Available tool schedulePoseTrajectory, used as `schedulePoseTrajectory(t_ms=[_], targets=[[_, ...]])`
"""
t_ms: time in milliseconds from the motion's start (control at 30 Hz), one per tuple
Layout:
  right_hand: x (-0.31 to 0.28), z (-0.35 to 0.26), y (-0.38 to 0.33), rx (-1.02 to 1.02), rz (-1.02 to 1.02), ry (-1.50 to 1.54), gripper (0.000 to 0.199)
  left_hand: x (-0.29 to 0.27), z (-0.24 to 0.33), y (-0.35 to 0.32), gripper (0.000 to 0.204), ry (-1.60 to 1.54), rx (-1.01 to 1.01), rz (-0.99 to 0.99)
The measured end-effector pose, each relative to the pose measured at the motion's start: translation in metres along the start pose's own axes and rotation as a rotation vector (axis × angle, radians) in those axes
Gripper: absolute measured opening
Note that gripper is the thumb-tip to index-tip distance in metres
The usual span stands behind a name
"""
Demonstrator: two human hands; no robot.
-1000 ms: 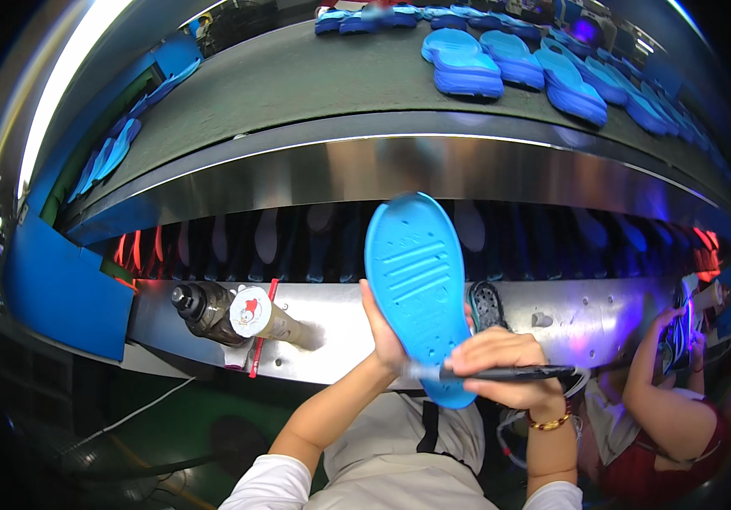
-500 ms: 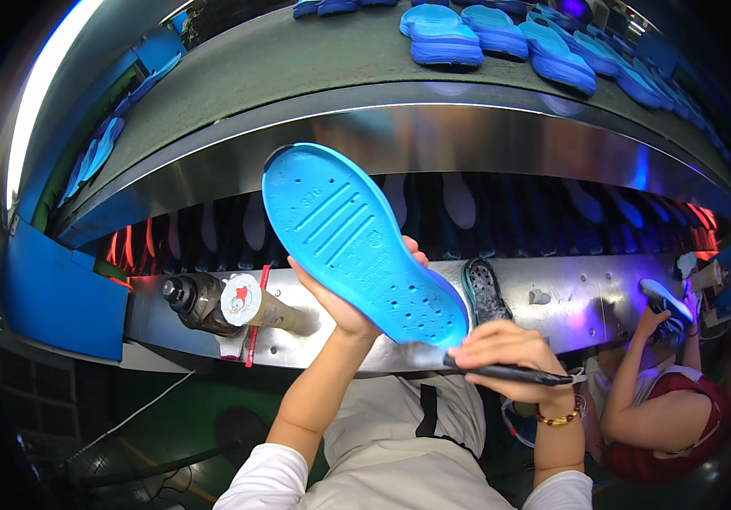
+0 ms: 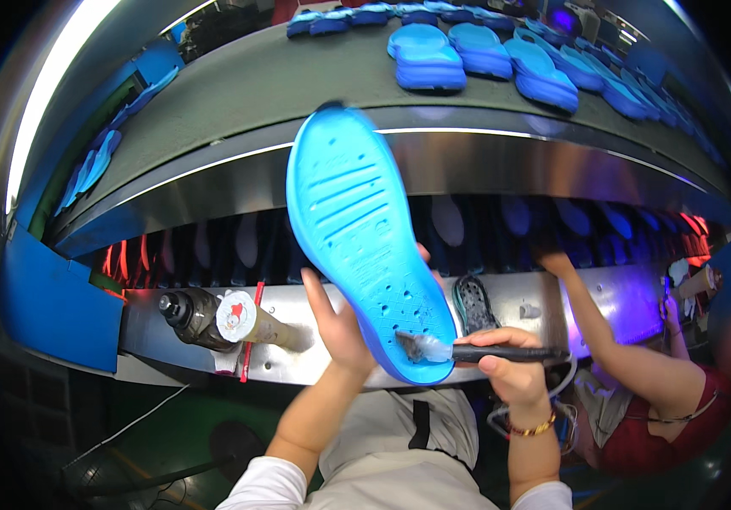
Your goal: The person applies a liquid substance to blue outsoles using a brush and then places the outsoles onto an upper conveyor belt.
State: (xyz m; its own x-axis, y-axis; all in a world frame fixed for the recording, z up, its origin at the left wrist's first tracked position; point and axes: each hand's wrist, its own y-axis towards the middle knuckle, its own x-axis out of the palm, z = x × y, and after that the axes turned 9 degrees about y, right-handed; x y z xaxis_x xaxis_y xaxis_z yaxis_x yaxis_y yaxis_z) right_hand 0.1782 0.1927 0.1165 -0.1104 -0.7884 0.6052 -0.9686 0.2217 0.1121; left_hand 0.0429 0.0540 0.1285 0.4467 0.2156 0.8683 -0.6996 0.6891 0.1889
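Observation:
A bright blue shoe sole [image 3: 353, 229] is tilted up over the metal ledge, its grooved and pitted face toward me. My left hand [image 3: 342, 333] grips it from behind and along its left edge, thumb apart; some fingers are hidden behind the sole. My right hand [image 3: 514, 374] is closed around the black handle of a brush [image 3: 423, 346]. The brush's pale and dark head touches the sole's lower end. From the handle's rear end a thin tube runs down. Beyond the sole stands a dark, holed shoe piece [image 3: 474, 306].
On the metal ledge [image 3: 510, 299] stand a dark bottle [image 3: 199, 319] and a lidded drink cup [image 3: 236, 316] beside a red strip. Above, a green belt [image 3: 246, 98] carries several blue soles [image 3: 425, 64]. A co-worker's arm [image 3: 608, 319] reaches into the lower shelf at right.
The sole has turned more upright, its top end moving up and right. The brush head has come onto the sole's lower end. At right, the co-worker's arm has reached into the lower shelf.

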Motion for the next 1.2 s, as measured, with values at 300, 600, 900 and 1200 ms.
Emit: schedulePoseTrajectory(t_ms=[300, 600, 900, 1200], targets=[[0.011, -0.034, -0.002, -0.070, -0.466, -0.599, 0.022, -0.044, 0.007, -0.006, 0.067, 0.269, -0.407, -0.311], [0.010, -0.054, -0.004, -0.027, -0.667, -0.781, 0.023, -0.033, 0.014, -0.006, 0.060, 0.362, -1.030, -0.091], [-0.005, -0.049, -0.003, 0.050, -0.530, -0.805, 0.022, -0.030, 0.032, -0.018, 0.064, 0.455, -1.137, -0.032], [-0.029, -0.037, -0.007, -0.009, -0.360, -0.753, 0.021, -0.030, 0.050, -0.025, 0.065, 0.619, -0.898, -0.020]])
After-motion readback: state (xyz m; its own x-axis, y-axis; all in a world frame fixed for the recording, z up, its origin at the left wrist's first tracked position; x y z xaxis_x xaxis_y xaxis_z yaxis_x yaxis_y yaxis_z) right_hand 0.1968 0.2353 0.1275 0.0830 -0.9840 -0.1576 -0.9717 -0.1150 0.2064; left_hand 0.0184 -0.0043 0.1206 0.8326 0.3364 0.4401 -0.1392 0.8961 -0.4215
